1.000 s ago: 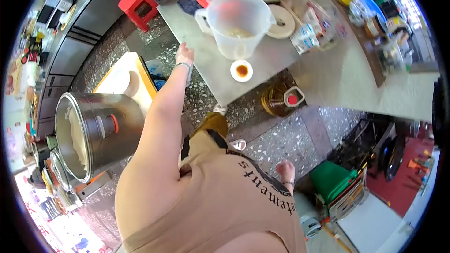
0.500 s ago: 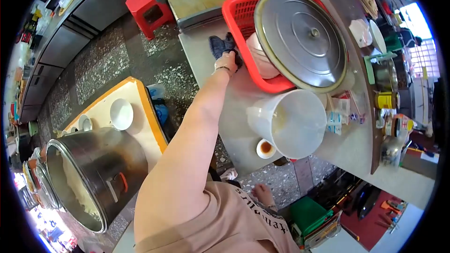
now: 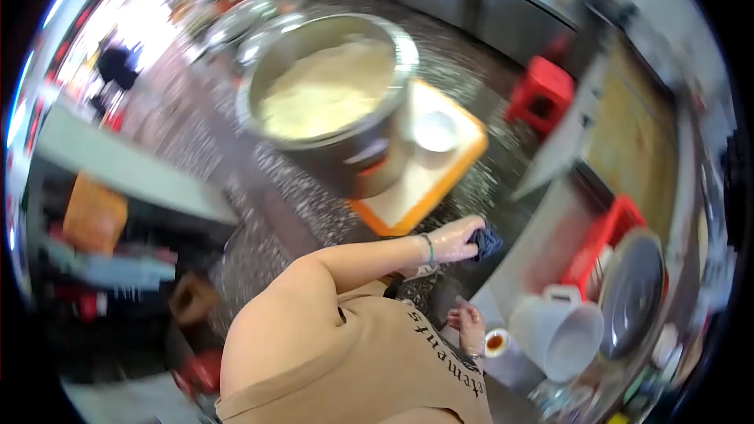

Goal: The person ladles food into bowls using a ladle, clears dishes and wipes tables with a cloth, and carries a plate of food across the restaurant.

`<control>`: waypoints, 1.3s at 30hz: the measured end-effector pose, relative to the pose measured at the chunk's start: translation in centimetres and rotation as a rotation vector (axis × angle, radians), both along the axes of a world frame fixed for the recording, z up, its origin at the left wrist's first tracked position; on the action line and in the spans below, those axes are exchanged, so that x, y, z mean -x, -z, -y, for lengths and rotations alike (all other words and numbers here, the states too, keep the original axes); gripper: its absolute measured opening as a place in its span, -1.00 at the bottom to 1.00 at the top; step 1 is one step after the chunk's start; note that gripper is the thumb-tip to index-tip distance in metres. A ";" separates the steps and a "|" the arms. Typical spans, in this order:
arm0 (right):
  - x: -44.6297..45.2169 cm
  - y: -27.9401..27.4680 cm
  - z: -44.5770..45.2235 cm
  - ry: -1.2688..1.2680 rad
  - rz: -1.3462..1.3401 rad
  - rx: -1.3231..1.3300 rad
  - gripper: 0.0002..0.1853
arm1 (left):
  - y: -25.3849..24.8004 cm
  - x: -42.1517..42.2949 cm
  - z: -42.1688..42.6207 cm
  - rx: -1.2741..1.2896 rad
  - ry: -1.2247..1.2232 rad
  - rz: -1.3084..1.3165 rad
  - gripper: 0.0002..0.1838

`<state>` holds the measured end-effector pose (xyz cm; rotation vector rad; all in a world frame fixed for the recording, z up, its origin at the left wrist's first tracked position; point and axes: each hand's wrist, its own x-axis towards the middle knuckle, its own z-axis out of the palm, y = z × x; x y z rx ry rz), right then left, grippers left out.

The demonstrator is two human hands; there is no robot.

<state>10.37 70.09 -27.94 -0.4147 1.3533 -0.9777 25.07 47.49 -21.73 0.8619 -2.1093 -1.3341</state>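
My left hand (image 3: 455,240) is closed around a bunched dark blue cloth (image 3: 487,243), held past the edge of the metal counter (image 3: 514,275). Close to my body, my right hand (image 3: 469,323) has its fingers loosely apart and holds nothing. Just beside it sits a small white dish (image 3: 496,342) of reddish-brown sauce. A translucent plastic pitcher (image 3: 542,330) stands farther right. Behind the pitcher, a round metal lid (image 3: 632,290) leans over a red basket (image 3: 585,255). Beyond my left arm is a large steel pot (image 3: 404,59) with a pale mass inside.
The pot stands on a cream board (image 3: 412,188) with an orange edge, beside a white bowl (image 3: 434,133). A red stool (image 3: 542,94) is on the speckled floor (image 3: 267,212). At left is a pale worktop (image 3: 118,157). A wooden board (image 3: 636,118) lies at the upper right.
My view has swung left toward the pot. My left hand, still gripping the cloth, has come away from the counter beside the red basket. The right hand shows more fully.
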 end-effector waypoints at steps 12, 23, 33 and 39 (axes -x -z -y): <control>-27.0 -4.6 14.6 -0.957 0.025 0.100 -0.71 | -2.1 -39.1 -10.3 -0.409 -1.013 -0.198 -0.61; -74.0 -5.9 26.9 -1.092 0.043 0.632 -0.31 | -2.7 -74.1 -4.2 -0.177 -1.135 -0.227 -0.73; -97.2 -9.1 51.2 -1.013 0.121 0.568 -0.72 | -5.7 -95.8 17.8 0.020 -1.071 -0.112 -0.68; -116.1 -9.1 66.5 -1.187 -0.240 1.055 -0.73 | -8.1 -113.0 27.4 0.107 -1.307 0.216 -0.83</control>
